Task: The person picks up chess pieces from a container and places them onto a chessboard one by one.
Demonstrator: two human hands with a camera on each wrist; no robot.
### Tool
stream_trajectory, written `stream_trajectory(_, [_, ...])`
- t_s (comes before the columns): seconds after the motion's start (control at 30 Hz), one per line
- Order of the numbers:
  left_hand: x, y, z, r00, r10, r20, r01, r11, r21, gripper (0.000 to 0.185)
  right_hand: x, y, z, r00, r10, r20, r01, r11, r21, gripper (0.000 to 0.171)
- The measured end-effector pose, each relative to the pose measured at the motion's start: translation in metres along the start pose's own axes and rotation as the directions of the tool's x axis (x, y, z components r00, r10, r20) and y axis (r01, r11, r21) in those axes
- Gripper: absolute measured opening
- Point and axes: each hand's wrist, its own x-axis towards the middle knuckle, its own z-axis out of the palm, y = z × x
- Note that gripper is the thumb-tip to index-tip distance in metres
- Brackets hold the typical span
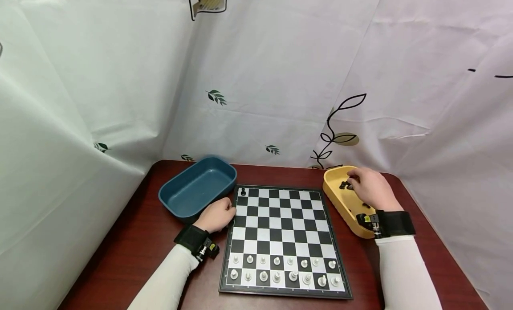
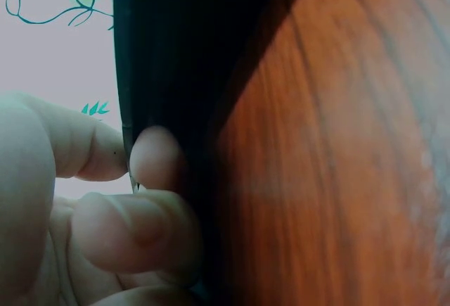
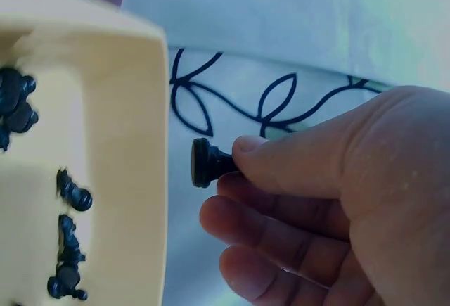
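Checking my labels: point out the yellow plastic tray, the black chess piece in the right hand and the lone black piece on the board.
Yellow plastic tray [image 1: 335, 198]: head view, near rim.
Black chess piece [image 3: 204, 162]: right wrist view, its base.
Lone black piece [image 1: 242, 191]: head view, its body.

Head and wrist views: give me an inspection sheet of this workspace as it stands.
Surface: dark red wooden table.
Job's things: chessboard with white pieces on its two near rows, one black piece at the far left corner; yellow tray holding black pieces.
Clutter: blue tray, nothing seen inside.
Hands: left hand rests at the board's left edge; right hand pinches a black chess piece.
Cables: nothing seen.
Surroundings: white leaf-print curtain.
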Motion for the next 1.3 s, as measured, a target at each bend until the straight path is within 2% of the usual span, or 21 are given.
stream_trajectory(0.23, [0.0, 0.0, 0.0, 1.0, 0.005, 0.001, -0.005, 1.0, 0.001, 0.026, 0.006, -0.022, 0.001, 0.998, -0.053, -0.043, 0.054, 0.998, 0.031, 0.022])
stream_trajectory(0.7, [0.001, -0.003, 0.001, 1.0, 0.015, -0.003, -0.015, 1.0, -0.001, 0.027, 0.018, -0.071, 0.021, 0.982, -0.187, -0.007, 0.187, 0.982, 0.027, 0.014])
stream_trajectory(1.0, [0.002, -0.005, 0.002, 1.0, 0.017, -0.004, -0.017, 1.0, 0.0, 0.027, 0.032, -0.106, 0.042, 0.957, -0.284, 0.051, 0.28, 0.957, 0.081, 0.014])
stream_trajectory(1.3, [0.001, -0.005, 0.002, 1.0, 0.03, -0.005, -0.03, 1.0, -0.004, 0.025, 0.043, -0.14, 0.06, 0.908, -0.398, 0.132, 0.389, 0.917, 0.092, 0.014])
